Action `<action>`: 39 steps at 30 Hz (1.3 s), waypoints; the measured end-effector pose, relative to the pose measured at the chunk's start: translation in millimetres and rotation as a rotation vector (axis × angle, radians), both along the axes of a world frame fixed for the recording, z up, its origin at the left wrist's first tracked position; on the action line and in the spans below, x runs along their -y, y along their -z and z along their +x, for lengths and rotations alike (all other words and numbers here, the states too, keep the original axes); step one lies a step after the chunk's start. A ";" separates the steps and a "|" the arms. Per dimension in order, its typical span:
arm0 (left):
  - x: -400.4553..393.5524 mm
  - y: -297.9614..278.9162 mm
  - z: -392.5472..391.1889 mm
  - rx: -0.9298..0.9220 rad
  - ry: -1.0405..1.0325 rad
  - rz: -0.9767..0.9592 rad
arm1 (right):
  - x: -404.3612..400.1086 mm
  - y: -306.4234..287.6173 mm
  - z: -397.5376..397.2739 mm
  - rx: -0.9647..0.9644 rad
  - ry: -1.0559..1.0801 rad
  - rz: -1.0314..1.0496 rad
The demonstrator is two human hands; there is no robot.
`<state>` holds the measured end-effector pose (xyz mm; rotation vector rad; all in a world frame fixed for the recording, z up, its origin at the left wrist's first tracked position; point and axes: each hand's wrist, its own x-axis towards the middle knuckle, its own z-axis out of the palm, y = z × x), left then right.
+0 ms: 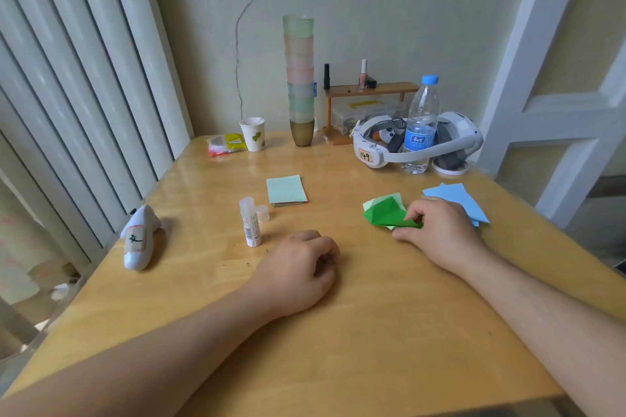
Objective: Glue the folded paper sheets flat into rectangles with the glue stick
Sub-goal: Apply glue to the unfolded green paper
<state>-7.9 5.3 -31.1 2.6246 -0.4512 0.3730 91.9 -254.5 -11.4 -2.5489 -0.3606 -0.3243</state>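
Resting on the glossy wooden desk [389,332], head view: both bare forearms lie flat on the surface, reaching forward from the near edge.

Left hand [298,272]: palm down near the desk's middle, knuckles up, fingers curled under into a loose fist with the tips against the wood. Nothing is visible inside the curl.

Right hand [437,230]: further forward and to the right, palm down, wrist low. Thumb and forefinger pinch the near right corner of the bright green folded paper sheet [384,211]; the other fingers are bent over its edge. The green sheet lies on the desk, partly opened, with a paler green flap showing at its far side.

Light blue folded paper sheets [457,198]: flat on the desk just behind and to the right of the right hand, partly covered by it.

White glue stick [250,222]: standing upright, uncapped, left of centre, just ahead of the left hand but apart from it. Its translucent cap [263,213] sits on the desk touching or just beside the stick; I cannot tell which.

Small stack of pale green glued paper rectangles [287,189]: lying flat beyond the glue stick, with an orange edge showing beneath.
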 end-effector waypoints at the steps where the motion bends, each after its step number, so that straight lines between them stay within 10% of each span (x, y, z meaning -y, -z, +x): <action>1: 0.0 -1.0 -0.1 -0.011 -0.002 -0.004 | 1.7 -2.6 -1.9 -0.032 -0.008 0.003; 6: 0.4 -1.2 0.4 -0.030 -0.013 -0.011 | 14.2 -8.5 -8.9 -0.211 -0.066 0.048; 13: -4.1 1.5 4.9 -0.057 -0.012 -0.145 | -8.1 -29.6 -15.0 0.184 -0.089 0.288; 20: -18.9 -37.6 5.7 -0.055 0.113 -0.480 | -66.0 -55.4 -36.2 -0.449 -0.619 0.462; 26: -15.0 -23.5 3.9 -0.329 -0.067 -0.733 | -94.5 -30.9 -9.8 -0.277 -0.428 0.293; 32: -18.1 -18.9 -7.4 -0.248 -0.186 -0.194 | -110.8 -11.2 -3.2 -0.306 -0.481 -0.148; 39: -16.8 -20.1 -14.2 -0.214 -0.265 0.117 | -106.7 0.7 -16.0 -0.192 -0.535 -0.095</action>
